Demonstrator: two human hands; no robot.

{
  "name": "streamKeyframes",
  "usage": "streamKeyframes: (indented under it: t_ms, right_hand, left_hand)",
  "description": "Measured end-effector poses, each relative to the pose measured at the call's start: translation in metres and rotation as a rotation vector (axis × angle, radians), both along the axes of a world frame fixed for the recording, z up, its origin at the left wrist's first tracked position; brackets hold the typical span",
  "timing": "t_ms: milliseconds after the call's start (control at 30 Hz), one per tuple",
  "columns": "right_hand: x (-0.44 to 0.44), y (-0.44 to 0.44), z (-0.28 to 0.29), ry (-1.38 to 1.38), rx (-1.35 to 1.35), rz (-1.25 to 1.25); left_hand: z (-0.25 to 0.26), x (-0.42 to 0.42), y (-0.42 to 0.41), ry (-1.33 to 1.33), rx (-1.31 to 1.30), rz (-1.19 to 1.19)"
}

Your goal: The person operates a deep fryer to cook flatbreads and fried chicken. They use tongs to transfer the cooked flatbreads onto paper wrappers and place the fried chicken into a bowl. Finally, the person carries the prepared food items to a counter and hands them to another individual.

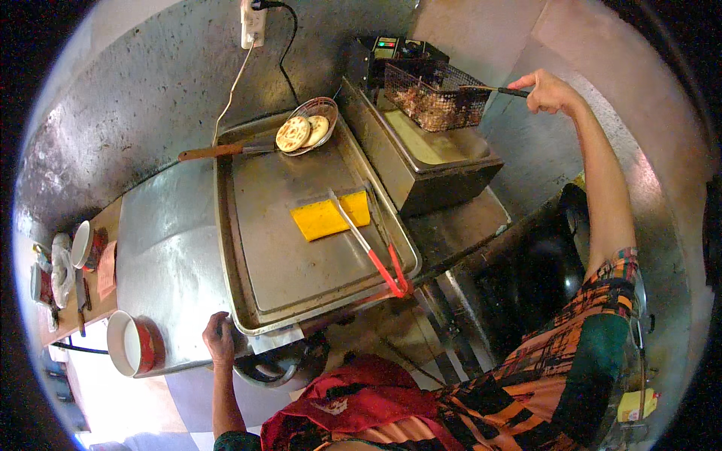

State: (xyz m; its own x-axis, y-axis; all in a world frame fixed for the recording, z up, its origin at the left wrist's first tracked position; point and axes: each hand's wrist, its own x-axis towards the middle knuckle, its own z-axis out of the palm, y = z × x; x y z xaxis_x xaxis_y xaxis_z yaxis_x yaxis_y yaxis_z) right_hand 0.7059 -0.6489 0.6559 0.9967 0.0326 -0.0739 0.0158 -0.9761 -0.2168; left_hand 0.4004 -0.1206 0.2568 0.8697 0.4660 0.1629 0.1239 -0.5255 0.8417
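Observation:
My right hand [550, 93] grips the handle of a wire fryer basket [437, 96] with browned pieces of food in it. The basket is over a deep fryer [445, 189] with light oil in its well. My left hand [219, 338] rests at the front edge of the steel counter, beside a large metal tray [276, 270]; nothing is seen in it, though its fingers are small in view. On the tray, red-handled tongs [386, 273] lie across a yellow cloth [321, 219]. At the tray's back, a small basket [327, 113] holds two round flatbreads [294, 134], next to a wooden-handled tool [211, 151].
A red and white bowl [130, 344] stands at the counter's front left. Farther left, a wooden surface [107, 310] bears another bowl [83, 245], a knife [82, 304] and a plastic bag [61, 268]. Cords hang from a wall socket [253, 25] behind the tray.

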Motion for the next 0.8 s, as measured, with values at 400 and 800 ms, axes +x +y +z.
streamKeyframes:
  t_ms: [400,800]
  right_hand:
    - [-0.009,-0.006,-0.030,0.016,0.075,-0.032]
    - [-0.050,0.034,-0.063,-0.823,-0.573,0.385]
  left_hand:
    - [0.010,0.003,-0.010,-0.105,0.039,-0.023]
    - [0.013,0.004,-0.010,-0.059,0.033,-0.009]
